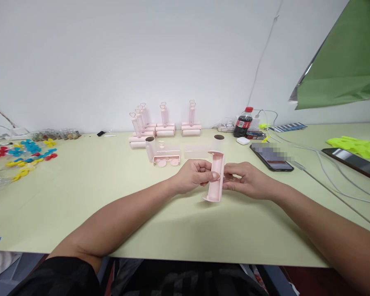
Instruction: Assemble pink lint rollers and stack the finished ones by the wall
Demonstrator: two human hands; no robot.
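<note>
A pale pink, trough-shaped lint roller cover [216, 181] is held upright above the table, its hollow side facing me. My left hand [195, 176] grips it from the left, thumb pressed on the inside. At its right side, my right hand [245, 179] is closed with fingertips against the back. Between those fingers shows a pale translucent part, mostly hidden, like a handle. Beyond my hands lie another pink cover [167, 160] with round ends and clear plastic sleeves [199, 150]. Two sticky paper rolls, a left roll [150, 150] and a right roll [219, 142], stand on end.
Several assembled pink lint rollers [191, 123] with heart-topped handles stand along the wall. A cola bottle [243, 122], a white case [243, 141], a phone [271, 156], a second phone [353, 164] and cables occupy the right. Coloured plastic pieces [29, 148] lie left.
</note>
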